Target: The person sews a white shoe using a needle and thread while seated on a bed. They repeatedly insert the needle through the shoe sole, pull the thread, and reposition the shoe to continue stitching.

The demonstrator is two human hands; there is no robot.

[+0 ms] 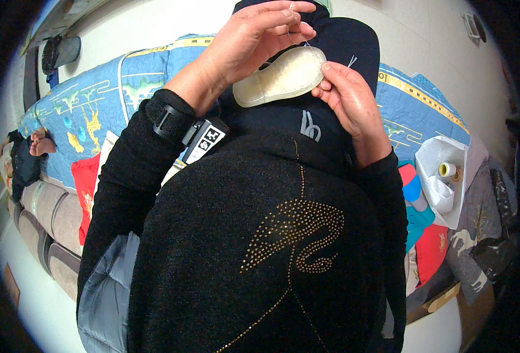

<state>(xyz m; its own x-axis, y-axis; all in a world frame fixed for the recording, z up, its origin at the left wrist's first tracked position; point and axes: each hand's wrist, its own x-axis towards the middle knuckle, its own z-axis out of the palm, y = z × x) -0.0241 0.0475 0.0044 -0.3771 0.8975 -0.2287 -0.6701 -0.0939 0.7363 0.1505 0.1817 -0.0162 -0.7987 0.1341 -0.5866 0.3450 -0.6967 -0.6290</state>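
A pale cream, shoe-shaped insole (pixel 278 77) is held up over my lap, its narrower end toward the left. My right hand (pixel 355 101) pinches its right end between thumb and fingers. Just above that end, my left hand (pixel 249 42) is raised with its fingers curled together. A thin, light thread (pixel 304 40) runs between those fingers and the insole's upper edge. Whether a needle is in the left fingers is too small to tell. Short white strands (pixel 352 61) show against my dark trousers beside the right hand.
A blue patterned cover (pixel 139 82) spreads beyond my knees on both sides. At right, a white plastic bag (pixel 445 176) holds a thread spool (pixel 447 169), near a red cushion (pixel 431 253). At far left, another person's bare foot (pixel 42 145) rests on the cover.
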